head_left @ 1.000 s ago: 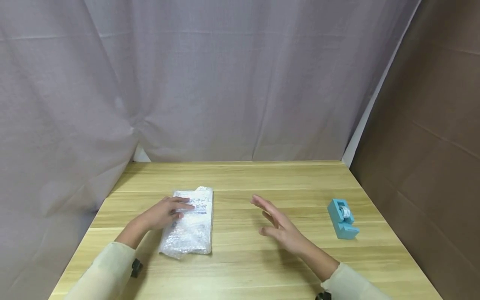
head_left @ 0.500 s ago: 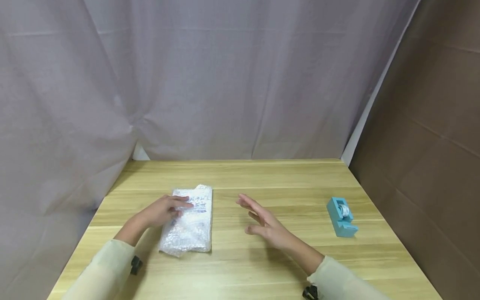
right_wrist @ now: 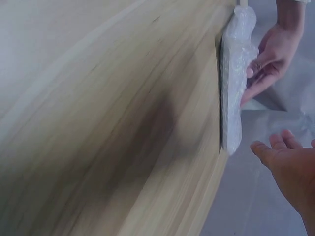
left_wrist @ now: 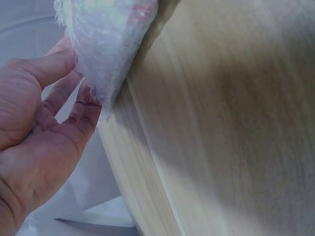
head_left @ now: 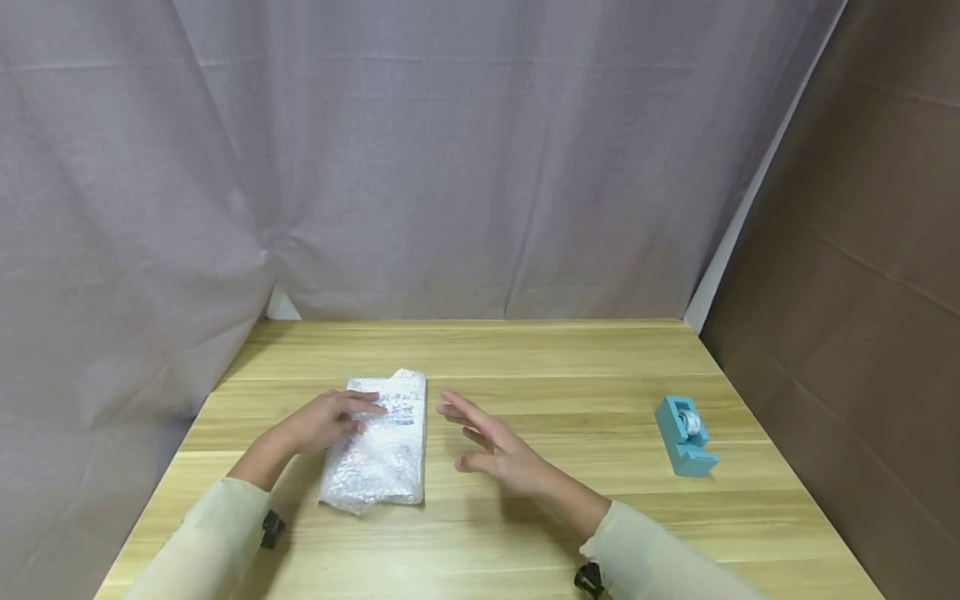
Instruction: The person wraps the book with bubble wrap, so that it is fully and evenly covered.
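A flat package in bubble wrap (head_left: 386, 471) lies on the left half of the table, with blurred blue marks showing through. My left hand (head_left: 318, 422) rests on its left side, fingers spread over the top. In the left wrist view the fingertips of that hand (left_wrist: 44, 123) touch the crinkled wrap (left_wrist: 108, 44). Just right of the package my right hand (head_left: 506, 457) hovers above the table, fingers extended and thumb apart, holding nothing. A gap separates this hand (right_wrist: 293, 172) from the wrapped package (right_wrist: 234, 93) in the right wrist view.
A light blue tape dispenser (head_left: 684, 446) with a roll in it stands near the right side of the wooden table (head_left: 585, 358). Grey cloth (head_left: 480, 167) hangs behind the far edge, and a brown panel (head_left: 847, 308) rises along the right.
My right hand has moved left across the table, closer to the package. The left hand, the package and the tape dispenser have stayed in place.
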Motion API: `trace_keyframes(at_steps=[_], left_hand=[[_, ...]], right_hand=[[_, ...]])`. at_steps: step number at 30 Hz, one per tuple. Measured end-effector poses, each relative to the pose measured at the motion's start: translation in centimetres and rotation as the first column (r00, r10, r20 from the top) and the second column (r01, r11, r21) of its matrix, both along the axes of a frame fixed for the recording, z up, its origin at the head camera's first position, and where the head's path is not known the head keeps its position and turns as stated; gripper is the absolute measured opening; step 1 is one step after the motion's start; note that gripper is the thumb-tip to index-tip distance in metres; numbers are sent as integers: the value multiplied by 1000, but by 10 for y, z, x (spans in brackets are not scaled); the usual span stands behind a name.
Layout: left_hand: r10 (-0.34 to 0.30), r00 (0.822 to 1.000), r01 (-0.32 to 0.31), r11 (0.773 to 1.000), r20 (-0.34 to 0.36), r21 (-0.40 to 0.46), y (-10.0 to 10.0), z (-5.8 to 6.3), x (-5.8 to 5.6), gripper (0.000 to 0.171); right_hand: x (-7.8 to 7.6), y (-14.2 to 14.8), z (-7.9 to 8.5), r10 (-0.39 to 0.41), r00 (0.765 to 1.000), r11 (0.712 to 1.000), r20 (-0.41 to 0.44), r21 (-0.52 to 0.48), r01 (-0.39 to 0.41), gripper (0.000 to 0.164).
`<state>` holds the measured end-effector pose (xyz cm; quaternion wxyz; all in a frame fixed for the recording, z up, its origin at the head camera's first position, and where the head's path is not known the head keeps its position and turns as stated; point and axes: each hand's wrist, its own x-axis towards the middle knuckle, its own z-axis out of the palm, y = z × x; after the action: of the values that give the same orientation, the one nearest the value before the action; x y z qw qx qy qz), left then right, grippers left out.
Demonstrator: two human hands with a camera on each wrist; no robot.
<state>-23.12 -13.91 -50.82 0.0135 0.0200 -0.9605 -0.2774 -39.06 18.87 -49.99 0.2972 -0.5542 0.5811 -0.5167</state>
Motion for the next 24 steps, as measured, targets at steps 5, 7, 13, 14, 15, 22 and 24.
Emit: trace_keyframes(at_steps=[5, 7, 13, 14, 15, 22, 24], left_hand=[[1, 1000, -1, 1000, -1, 5, -1, 1, 0, 39], [-5, 1000, 5, 1000, -2, 6, -1, 1, 0, 39], [-23, 1000, 23, 1000, -12, 15, -2, 0, -1, 39], [-21, 1000, 22, 1000, -12, 18, -2, 0, -1, 39], [-21, 1000, 21, 1000, -11, 20, -2, 0, -1, 39], [-16, 1000, 16, 1000, 5, 27, -1, 2, 1, 39], [-11, 1000, 11, 999, 13, 35, 0, 4, 1, 38]], right_hand=[[8, -15, -2, 38, 999, 999, -8, 35, -38, 96], [12, -21, -3, 47, 999, 998, -12, 51, -46, 97], [19, -33, -7, 64, 998, 997, 17, 48, -65, 98], [20, -35, -8, 67, 998, 996, 22, 49, -68, 98], [22, -38, -10, 74, 997, 996, 29, 49, -75, 98], [30, -56, -18, 87, 995, 992, 41, 83, -90, 100], [32, -59, -20, 87, 996, 991, 36, 97, -90, 101]])
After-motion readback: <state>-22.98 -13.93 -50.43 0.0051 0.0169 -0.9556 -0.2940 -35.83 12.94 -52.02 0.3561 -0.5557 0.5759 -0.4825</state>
